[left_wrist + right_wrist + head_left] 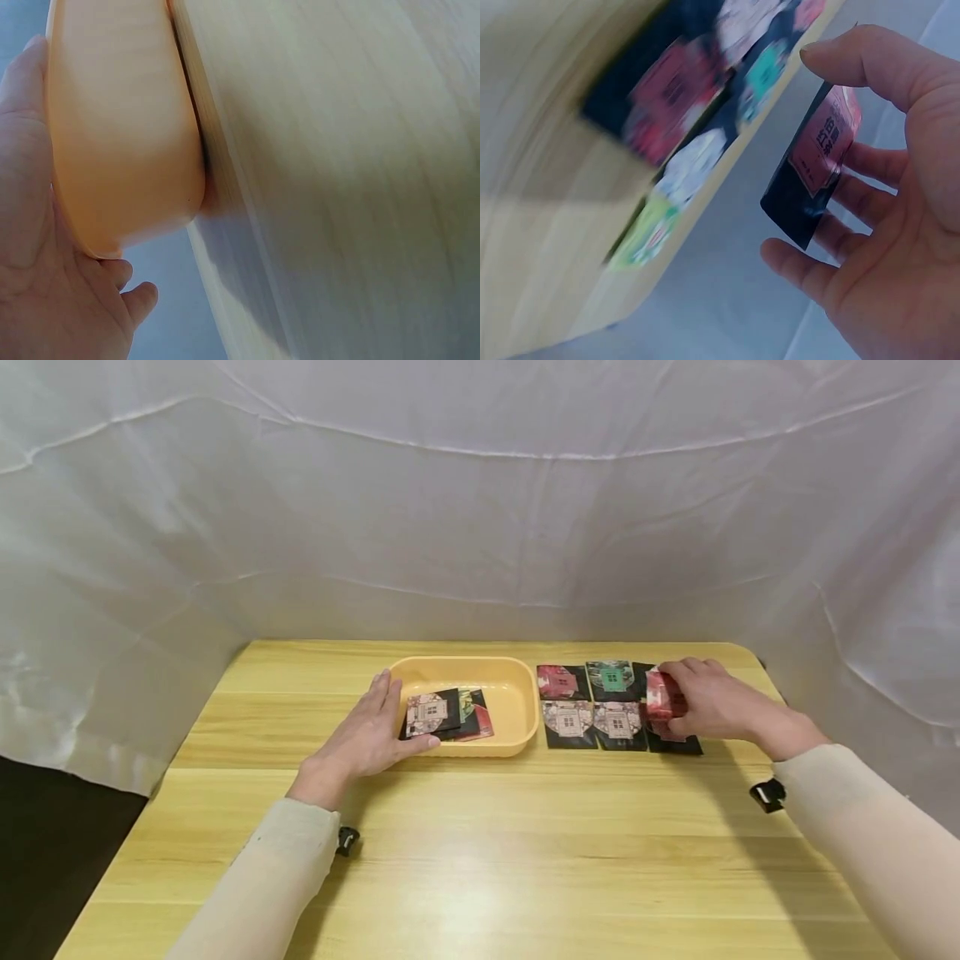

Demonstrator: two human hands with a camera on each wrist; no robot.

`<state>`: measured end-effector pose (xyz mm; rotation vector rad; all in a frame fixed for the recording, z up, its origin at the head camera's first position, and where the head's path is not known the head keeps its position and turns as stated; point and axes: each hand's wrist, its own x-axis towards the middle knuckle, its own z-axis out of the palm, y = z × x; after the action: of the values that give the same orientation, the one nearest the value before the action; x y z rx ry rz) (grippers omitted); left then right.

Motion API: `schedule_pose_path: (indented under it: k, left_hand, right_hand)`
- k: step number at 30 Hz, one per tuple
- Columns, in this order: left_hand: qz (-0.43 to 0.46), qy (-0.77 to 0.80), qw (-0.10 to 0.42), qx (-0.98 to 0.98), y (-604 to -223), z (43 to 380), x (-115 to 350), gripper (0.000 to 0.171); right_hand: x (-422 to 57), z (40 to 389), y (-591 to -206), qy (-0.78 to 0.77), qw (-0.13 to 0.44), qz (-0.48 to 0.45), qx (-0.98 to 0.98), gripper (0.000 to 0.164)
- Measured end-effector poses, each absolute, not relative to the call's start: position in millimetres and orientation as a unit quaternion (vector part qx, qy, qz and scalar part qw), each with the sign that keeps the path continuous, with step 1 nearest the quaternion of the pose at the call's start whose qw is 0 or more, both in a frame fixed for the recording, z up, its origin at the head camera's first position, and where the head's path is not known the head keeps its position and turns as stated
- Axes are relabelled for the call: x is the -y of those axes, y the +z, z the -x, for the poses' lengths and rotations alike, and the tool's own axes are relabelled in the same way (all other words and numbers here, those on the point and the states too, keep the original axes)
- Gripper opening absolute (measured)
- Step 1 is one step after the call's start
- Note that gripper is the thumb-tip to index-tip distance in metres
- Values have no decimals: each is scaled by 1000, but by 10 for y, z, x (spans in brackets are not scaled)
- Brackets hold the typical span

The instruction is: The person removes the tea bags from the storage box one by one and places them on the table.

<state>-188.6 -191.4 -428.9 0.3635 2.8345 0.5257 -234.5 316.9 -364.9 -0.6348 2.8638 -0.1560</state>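
Observation:
My left hand [363,727] rests against the left end of a yellow plastic tray [525,681], fingers along the outside and thumb over the front rim. Several flat sachets, the top one a black and pale pink sachet [431,712], lie overlapped inside. Further right, my right hand [708,697] holds a black and red sachet [825,146] between thumb and fingers, above the table. Under and beside it lie two rows of sachets: a red sachet [558,682] and a green sachet [611,677] behind, two pale pink sachets in front, a dark red sachet [671,739] nearest this hand.
A light wooden table [480,843] carries everything. White cloth [480,527] hangs behind and at both sides. In the right wrist view a light green sachet [646,232] lies near the table's edge. Black wrist cameras [768,795] sit at both sleeves.

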Motion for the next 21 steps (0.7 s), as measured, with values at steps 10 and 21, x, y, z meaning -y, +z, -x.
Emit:
schedule_pose_path:
  k: [10, 21]
  left_hand:
    - [-123, 180, 119, -969, -4278, 1888, 1913, 133]
    - [-121, 183, 121, -968, -4286, 1889, 1917, 134]
  right_hand:
    - [-3688, 2345, -3795, -27, 97, 215, -972, 86]
    - [-3987, 2349, -3956, -11, 132, 198, -971, 84]
